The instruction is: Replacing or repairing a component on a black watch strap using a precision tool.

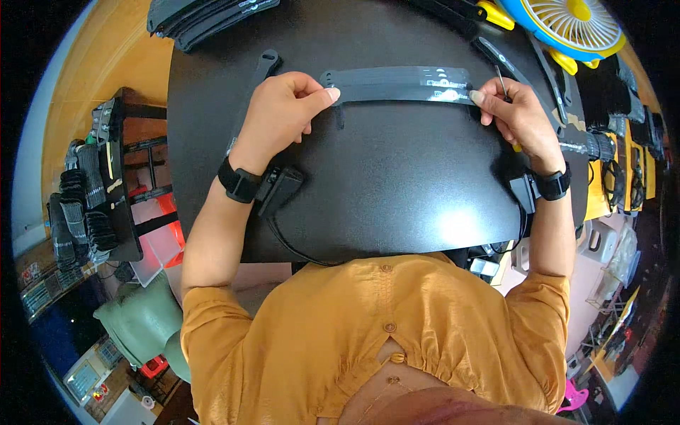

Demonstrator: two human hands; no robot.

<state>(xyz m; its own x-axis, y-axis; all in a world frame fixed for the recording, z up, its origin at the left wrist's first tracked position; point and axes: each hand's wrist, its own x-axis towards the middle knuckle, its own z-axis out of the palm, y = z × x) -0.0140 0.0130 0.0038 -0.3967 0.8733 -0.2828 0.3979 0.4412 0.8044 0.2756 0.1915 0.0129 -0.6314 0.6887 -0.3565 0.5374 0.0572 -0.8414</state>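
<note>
A flat dark grey strap (397, 86) with pale print near its right end is stretched from side to side over the black table. It looks doubled or layered, with small holes at its left end. My left hand (283, 106) pinches the left end between thumb and fingers. At the other end, my right hand (516, 117) grips the strap's corner with thumb and forefinger. A thin metal tool (501, 79) sticks up from the right hand, and a yellow bit shows below the palm; its kind is unclear. Beside my left hand lies another dark strap (268, 62) with a rounded, holed end.
A stack of black straps (212, 18) sits at the table's far left. A blue and yellow fan (567, 25) stands far right, near more straps (506, 60). Left of the black table (397, 191), a rack (127, 184) holds bundled dark pieces. Cabled black boxes (283, 190) hang from my wrists.
</note>
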